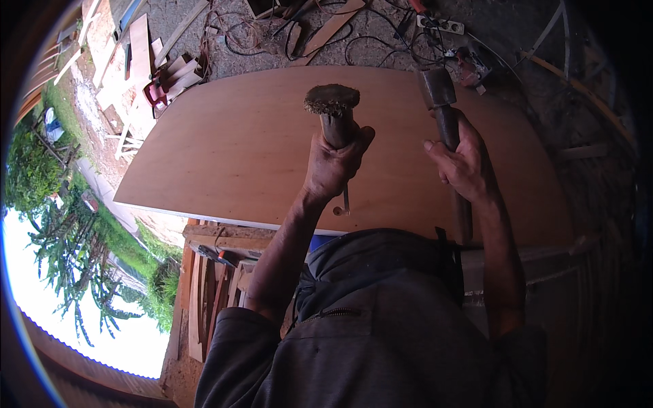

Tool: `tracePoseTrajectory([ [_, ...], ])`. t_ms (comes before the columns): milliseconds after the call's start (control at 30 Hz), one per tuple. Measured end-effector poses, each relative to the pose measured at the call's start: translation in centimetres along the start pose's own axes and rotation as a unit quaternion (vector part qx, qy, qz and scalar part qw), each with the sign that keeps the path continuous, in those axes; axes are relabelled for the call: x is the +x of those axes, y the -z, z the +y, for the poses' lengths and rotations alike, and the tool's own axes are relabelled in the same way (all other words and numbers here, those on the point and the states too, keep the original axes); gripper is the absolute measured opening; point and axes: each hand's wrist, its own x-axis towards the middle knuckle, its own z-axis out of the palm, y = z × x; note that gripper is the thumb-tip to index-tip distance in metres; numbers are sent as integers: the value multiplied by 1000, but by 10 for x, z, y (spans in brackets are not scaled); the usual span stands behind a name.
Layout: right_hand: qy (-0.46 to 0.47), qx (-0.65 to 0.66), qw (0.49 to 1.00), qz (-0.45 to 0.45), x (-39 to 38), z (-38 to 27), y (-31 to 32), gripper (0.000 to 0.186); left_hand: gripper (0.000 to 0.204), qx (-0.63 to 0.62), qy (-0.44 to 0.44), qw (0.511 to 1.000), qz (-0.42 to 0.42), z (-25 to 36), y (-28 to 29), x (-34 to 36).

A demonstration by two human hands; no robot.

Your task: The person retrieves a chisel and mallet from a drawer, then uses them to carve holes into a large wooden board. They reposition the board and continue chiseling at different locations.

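My left hand (338, 160) is closed round the thick handle of a chisel (337, 126), whose struck top is frayed and mushroomed. Its narrow blade points down beside a small round hole near the front edge of a wooden panel (238, 149). To the right, my right hand (462, 163) grips a mallet (445, 115) by its long handle, with the dark, blocky head up and away from me. Mallet and chisel are apart. The reddish-brown panel lies flat before me, with a curved far edge.
Beyond the panel, cables, a power strip (441, 26) and wood offcuts (333, 30) litter the ground. A red tool (156, 93) sits by the far left edge. Pliers (216, 256) and stacked timber (201, 292) are at my left, near the panel's front edge.
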Motion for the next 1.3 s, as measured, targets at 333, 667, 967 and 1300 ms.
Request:
tracePoseTrajectory([
  [333, -13, 19, 1000, -2, 0, 1, -2, 34, 25, -33, 14, 999, 14, -5, 6, 3],
  [667, -13, -8, 1000, -6, 6, -1, 4, 34, 26, -49, 27, 998, -23, -9, 8, 6],
  [967, 176, -64, 981, 48, 10, -88, 38, 31, 32, 74, 6, 997, -31, -8, -9, 1],
  [1300, 134, -339, 912, -187, 10, -69, 26, 32, 22, 7, -121, 983, 137, -25, 4, -31],
])
